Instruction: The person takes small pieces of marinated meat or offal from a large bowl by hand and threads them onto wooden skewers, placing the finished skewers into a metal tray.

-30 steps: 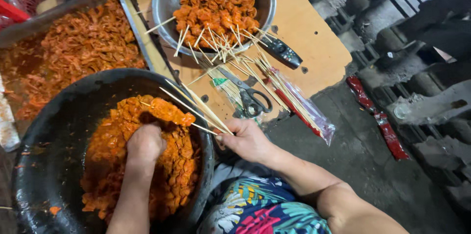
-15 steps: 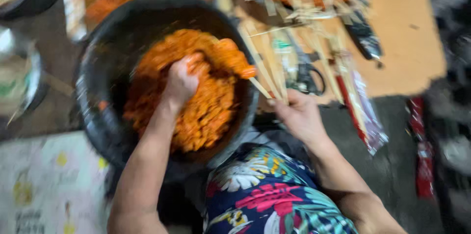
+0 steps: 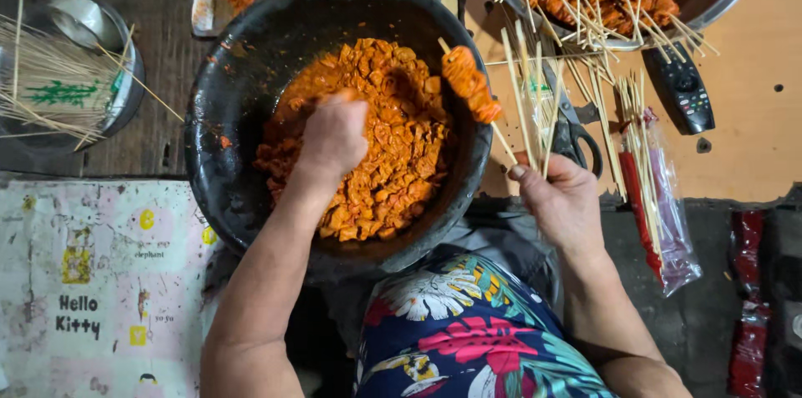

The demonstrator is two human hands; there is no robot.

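Left hand [image 3: 332, 135] digs closed-fisted, probably around a piece, into the orange meat [image 3: 376, 156] in the black bowl [image 3: 242, 156], while right hand [image 3: 561, 202] pinches a half-loaded skewer [image 3: 472, 89] whose point could jab a finger.

- Light is soft and even, falling from above; colours read warm and saturated.
- The wide black round metal pan [image 3: 251, 114] shows only faint sheen along its rim, no harsh glare.
- Shadows are short and diffuse beneath the pale bamboo skewers [image 3: 535, 81] on the tan wooden tabletop [image 3: 752, 156].
- The lower right corner falls dim.
- Focus is sharp, with no motion blur.
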